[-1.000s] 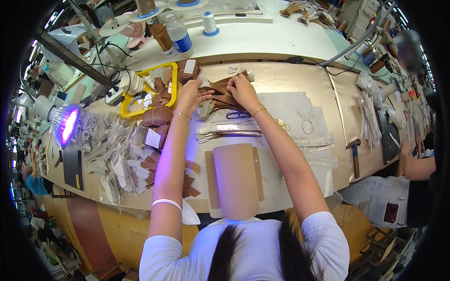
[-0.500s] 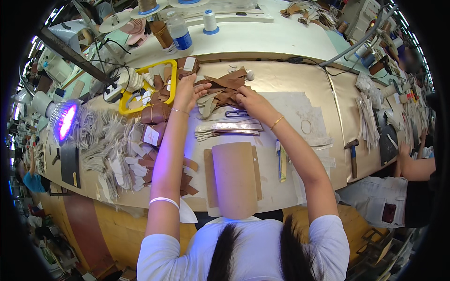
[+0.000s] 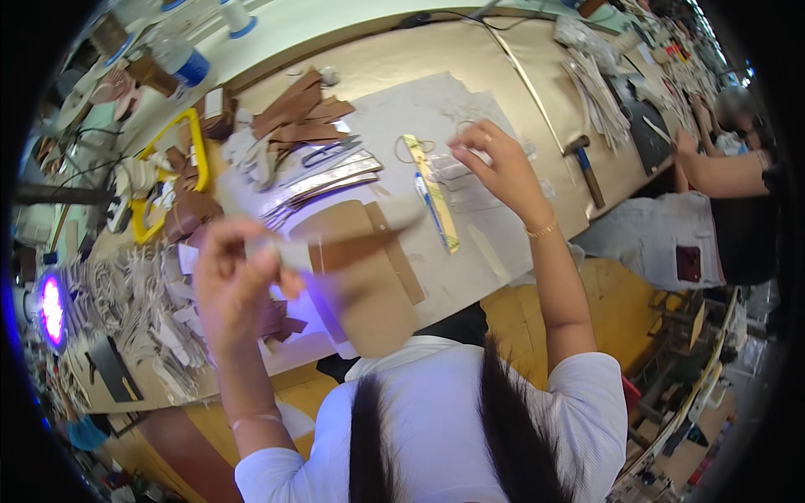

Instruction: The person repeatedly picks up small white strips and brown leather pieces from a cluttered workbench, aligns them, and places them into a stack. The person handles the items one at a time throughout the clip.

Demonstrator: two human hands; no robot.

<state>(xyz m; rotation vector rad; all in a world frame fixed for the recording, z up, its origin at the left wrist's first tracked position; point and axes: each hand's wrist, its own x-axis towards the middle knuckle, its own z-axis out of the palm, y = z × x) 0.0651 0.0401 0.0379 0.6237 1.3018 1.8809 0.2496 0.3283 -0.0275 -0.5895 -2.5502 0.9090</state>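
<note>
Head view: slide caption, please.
Left hand holds a blurred brown strip over a rounded tan form; right hand appears empty.

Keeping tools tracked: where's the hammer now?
In the head view, the hammer lies on the gold bench top, right of the right hand and just below a bundle of pale strips.

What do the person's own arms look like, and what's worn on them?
The right arm has a short white sleeve and a thin gold bracelet at the wrist. The left arm has a matching sleeve and a pale band just below it, though blur hides finer detail.
</note>
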